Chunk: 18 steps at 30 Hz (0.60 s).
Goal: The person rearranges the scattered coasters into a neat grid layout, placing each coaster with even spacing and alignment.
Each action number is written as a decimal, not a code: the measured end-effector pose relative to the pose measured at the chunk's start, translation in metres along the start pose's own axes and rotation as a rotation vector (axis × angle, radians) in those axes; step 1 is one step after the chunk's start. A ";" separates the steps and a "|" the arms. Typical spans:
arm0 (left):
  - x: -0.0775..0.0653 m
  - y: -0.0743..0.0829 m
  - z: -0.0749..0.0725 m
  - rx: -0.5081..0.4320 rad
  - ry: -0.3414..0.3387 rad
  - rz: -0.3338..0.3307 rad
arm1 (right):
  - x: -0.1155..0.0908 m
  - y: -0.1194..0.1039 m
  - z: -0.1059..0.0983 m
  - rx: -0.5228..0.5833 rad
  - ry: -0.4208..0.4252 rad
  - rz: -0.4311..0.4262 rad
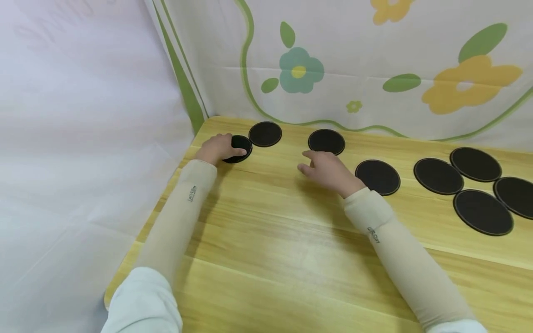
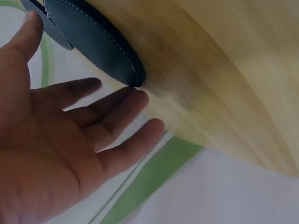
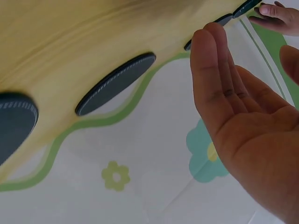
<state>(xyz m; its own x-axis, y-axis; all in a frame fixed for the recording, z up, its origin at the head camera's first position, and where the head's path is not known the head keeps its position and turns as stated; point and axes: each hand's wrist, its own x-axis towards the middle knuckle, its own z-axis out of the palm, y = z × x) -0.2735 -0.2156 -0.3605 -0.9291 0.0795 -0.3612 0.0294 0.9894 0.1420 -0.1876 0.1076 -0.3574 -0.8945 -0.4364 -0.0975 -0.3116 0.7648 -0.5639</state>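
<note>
**Flat at the far-left corner, within a wide grip**

At the far-left corner of the desk [image 1: 270, 259]: a corner disc [image 1: 242, 142], black, round and flat, with a second disc [image 1: 265, 134] just beside it on the far right side. Stitched along the rim in the left wrist view, so probably leather-like over a firm core.

Around the corner disc, the left grip [image 1: 217, 147]: set wide, thumb reaching over the dark face, fingers loosely extended on the left, fingertips at or very near the rim. Impossible to tell from these angles whether thumb and face touch.

Just to the near side of a third disc [image 1: 326, 138], the right grip [image 1: 331, 171]: also wide, fingers relaxed, holding nothing. Farther right, a lone disc [image 1: 377, 178], then a close cluster of four discs [image 1: 475, 164].

Likely light, fairly stiff and hard to break. Perhaps a little slippery on the smooth wood, so apt to slide under a push from one side. Low to the surface, hence awkward to get beneath; best taken by opposite sides of the rim, thumb across from fingers. For the corner disc, more room on the left and near sides, least toward the second disc.
</note>
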 end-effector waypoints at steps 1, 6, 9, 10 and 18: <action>0.000 0.001 0.001 -0.002 -0.018 -0.024 | 0.003 -0.001 0.003 -0.005 -0.006 -0.007; 0.000 0.009 0.005 -0.012 -0.029 -0.095 | 0.013 -0.006 0.012 -0.024 -0.030 -0.014; -0.002 0.009 0.004 -0.019 -0.009 -0.120 | 0.016 -0.008 0.016 -0.017 -0.051 -0.011; -0.002 0.008 0.003 -0.020 0.003 -0.131 | 0.017 -0.009 0.017 -0.016 -0.056 -0.012; -0.003 -0.014 0.001 -0.130 0.072 -0.115 | 0.021 -0.012 0.023 -0.006 -0.066 -0.014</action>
<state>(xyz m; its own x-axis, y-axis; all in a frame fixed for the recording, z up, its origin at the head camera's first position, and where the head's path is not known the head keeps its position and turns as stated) -0.2712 -0.2297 -0.3622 -0.9476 -0.0466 -0.3159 -0.1220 0.9671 0.2233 -0.1959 0.0785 -0.3715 -0.8669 -0.4774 -0.1436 -0.3263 0.7611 -0.5607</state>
